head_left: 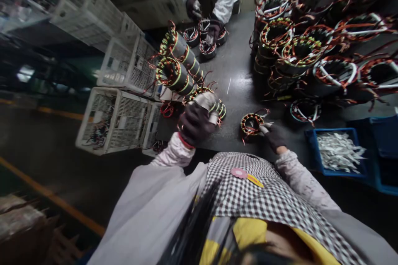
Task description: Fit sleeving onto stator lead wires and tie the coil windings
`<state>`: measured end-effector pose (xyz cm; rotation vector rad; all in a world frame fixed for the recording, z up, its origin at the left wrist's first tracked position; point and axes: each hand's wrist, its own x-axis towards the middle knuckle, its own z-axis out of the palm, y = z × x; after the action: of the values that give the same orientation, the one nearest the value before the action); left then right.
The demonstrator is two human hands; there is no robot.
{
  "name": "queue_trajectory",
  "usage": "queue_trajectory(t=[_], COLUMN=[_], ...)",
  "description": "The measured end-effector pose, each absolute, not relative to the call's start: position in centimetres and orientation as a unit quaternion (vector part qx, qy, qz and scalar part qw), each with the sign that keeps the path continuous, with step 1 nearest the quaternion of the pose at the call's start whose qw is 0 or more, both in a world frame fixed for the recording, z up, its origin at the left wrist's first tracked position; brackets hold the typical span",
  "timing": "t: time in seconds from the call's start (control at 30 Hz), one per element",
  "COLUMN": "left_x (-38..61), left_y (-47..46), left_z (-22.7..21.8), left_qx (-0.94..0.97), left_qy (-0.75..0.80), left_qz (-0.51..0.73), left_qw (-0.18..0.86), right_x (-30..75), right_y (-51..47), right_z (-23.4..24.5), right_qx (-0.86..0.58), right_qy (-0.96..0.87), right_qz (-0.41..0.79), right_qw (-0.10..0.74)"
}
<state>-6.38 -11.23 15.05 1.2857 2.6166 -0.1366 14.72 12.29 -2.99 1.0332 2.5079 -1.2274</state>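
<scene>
My left hand (196,119), in a dark glove with pale fingertips, is closed in front of a wound motor stator with yellow-green lacing (221,109). The fingers curl in, and what they hold, if anything, is hidden. A shorter wound stator (251,124) with copper wire leads stands on the dark table near its front edge. My gloved right hand (274,136) pinches the right rim of this stator, its pale fingertips against the windings. Left of the middle, more laced stators (175,75) lean in stacks beyond my left hand.
Many stators (300,51) are piled on the table (231,72) at the right. A blue bin (337,172) of white slips stands at the front right. White crates (107,122) line the left. Across the table, a co-worker's gloved hands (213,31) handle small stators.
</scene>
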Motion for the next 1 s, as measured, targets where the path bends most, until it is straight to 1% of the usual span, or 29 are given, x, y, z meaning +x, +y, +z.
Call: queue_trajectory(t=[0.07, 0.13, 0.17, 0.27, 0.33, 0.4, 0.47, 0.6, 0.77, 0.87, 1.0], left_x=[-4.2, -3.0, -2.9, -3.1, -3.3, -3.3, -2.9, -2.1, -0.9, 0.5, 2.3], left_y=[-8.6, -5.2, -3.6, -0.5, 0.1, 0.3, 0.3, -0.5, -1.6, -0.8, 0.2], left_z=[12.8, 9.4, 7.6, 3.0, 1.2, 0.2, -0.3, -1.2, -2.2, -3.0, -3.7], left_qx=[0.5, 0.577, 0.599, 0.619, 0.635, 0.656, 0.672, 0.681, 0.668, 0.635, 0.577], left_qy=[0.854, 0.786, 0.757, 0.717, 0.696, 0.682, 0.674, 0.67, 0.7, 0.722, 0.765], left_qz=[0.002, 0.074, 0.083, 0.013, -0.044, -0.071, -0.076, -0.076, -0.016, -0.019, -0.019], left_qw=[0.141, 0.209, 0.246, 0.321, 0.333, 0.315, 0.296, 0.285, 0.253, 0.272, 0.286], right_x=[14.4, 14.4, 14.5, 14.6, 14.3, 13.5, 12.6, 11.4, 11.3, 11.1, 10.2], right_y=[13.2, 14.2, 14.7, 15.2, 14.3, 12.9, 11.3, 9.6, 10.0, 11.0, 11.3], right_z=[-3.0, -2.6, -2.2, -0.7, 0.3, 1.1, 1.5, 1.4, 1.7, 2.4, 2.9], right_qx=[0.366, 0.376, 0.378, 0.371, 0.338, 0.31, 0.308, 0.31, 0.247, 0.207, 0.198], right_qy=[0.825, 0.821, 0.823, 0.833, 0.865, 0.893, 0.901, 0.902, 0.919, 0.924, 0.92], right_qz=[-0.423, -0.422, -0.417, -0.398, -0.337, -0.253, -0.191, -0.157, -0.132, -0.126, -0.105], right_qw=[0.08, 0.08, 0.082, 0.101, 0.152, 0.208, 0.239, 0.258, 0.278, 0.294, 0.322])
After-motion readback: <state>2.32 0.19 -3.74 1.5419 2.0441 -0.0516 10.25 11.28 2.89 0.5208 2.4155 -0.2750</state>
